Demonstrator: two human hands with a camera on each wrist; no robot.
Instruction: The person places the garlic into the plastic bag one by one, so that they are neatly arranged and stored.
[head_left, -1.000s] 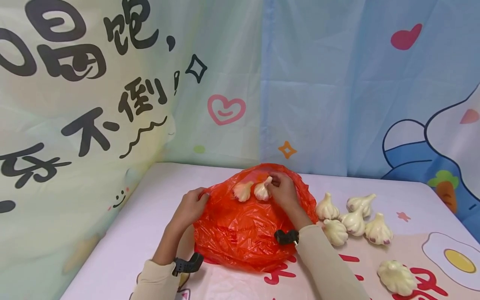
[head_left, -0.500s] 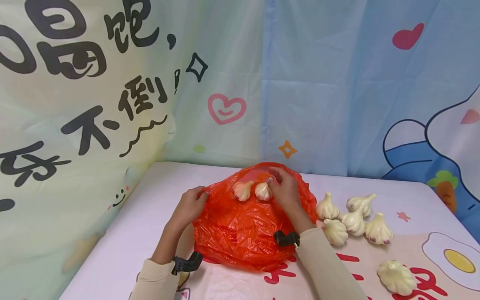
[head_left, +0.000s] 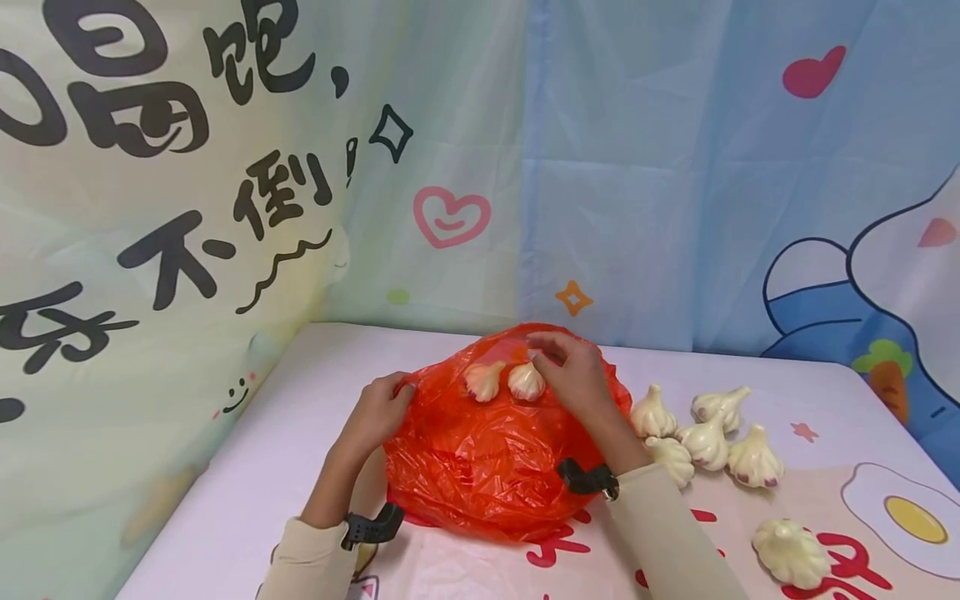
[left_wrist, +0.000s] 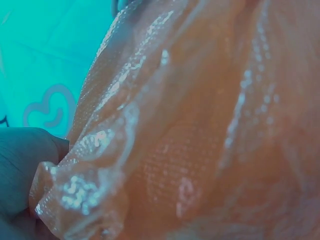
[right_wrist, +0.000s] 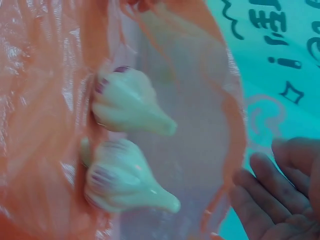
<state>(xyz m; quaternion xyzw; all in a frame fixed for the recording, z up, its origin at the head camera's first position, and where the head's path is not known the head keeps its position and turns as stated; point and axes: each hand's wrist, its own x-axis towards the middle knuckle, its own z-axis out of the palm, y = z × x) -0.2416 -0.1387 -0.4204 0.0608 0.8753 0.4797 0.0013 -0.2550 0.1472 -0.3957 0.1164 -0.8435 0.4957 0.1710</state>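
Note:
An orange-red plastic bag lies on the table with its mouth facing away from me. Two garlic bulbs lie side by side in the mouth. My left hand pinches the bag's left rim, and in the left wrist view my thumb presses on crumpled bag film. My right hand hovers just right of the bulbs with relaxed fingers and holds nothing. The right wrist view shows both bulbs on the bag, with my fingertips apart from them.
Several more garlic bulbs lie in a cluster on the table right of the bag, and one flatter bulb lies nearer me. The tablecloth carries a fried-egg print. Printed curtains close off the back and left.
My right hand has let go of the second garlic bulb, which now rests in the bag mouth beside the first, and the hand has drawn slightly away. My left hand keeps its hold.

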